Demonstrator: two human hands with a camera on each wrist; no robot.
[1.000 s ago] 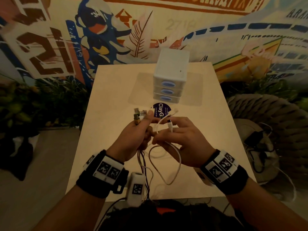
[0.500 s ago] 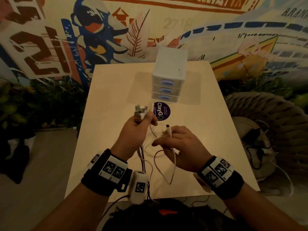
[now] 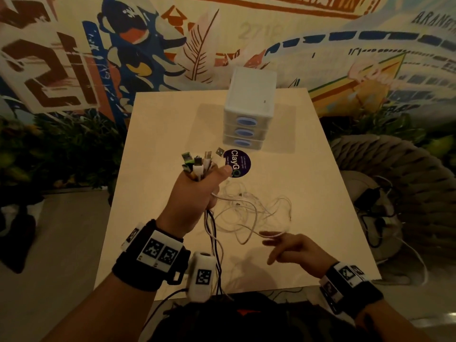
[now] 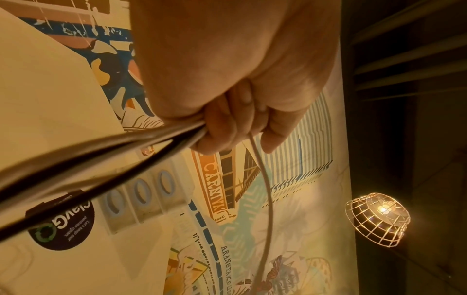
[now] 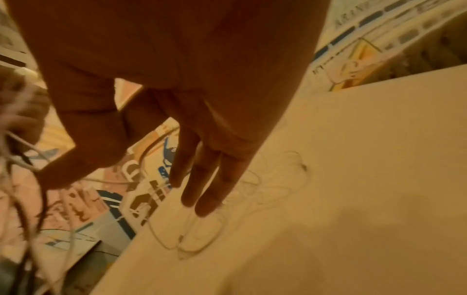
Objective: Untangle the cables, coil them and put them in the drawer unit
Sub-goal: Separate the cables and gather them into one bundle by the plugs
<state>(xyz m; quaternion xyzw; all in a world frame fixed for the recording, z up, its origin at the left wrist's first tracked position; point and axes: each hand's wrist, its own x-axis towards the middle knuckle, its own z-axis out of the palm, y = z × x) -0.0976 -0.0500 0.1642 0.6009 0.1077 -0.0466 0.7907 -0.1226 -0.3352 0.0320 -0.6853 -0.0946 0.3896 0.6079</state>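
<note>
Since the earlier frame the right hand [image 3: 293, 248] is seen withdrawn from the cables and lowered toward the near right of the table, fingers straight, slightly spread and holding nothing; a pale loop lies just by the fingertips [image 5: 202, 207], contact cannot be told. Raised higher than before, the left hand [image 3: 195, 193] is clenched round a bundle of cables [image 3: 197, 166], plug ends fanned upward above the fist.

Surface: pale square table [image 3: 158, 169], set against a painted mural wall [image 3: 98, 58]. Dim, warm light is given by a wire-caged lamp [image 4: 379, 219], noted in the left wrist view. Foliage is noted to the left of the table; a thick woven rope seat [image 3: 394, 169] to the right, with dark leads lying on it.

Around: a round dark "ClayGo" sticker [image 3: 238, 164] is fixed to the tabletop just in front of the drawer unit. Loose white cable loops [image 3: 251, 211] are spread on the table between the two hands. Dark and white strands [image 3: 213, 243] are hung from the fist down past the near table edge. A white wrist camera [image 3: 201, 277] is partly set across these strands.

Containers: a white three-drawer unit [image 3: 249, 109] is stood upright at the far centre of the table, all three blue-handled drawers closed; contents cannot be seen.
</note>
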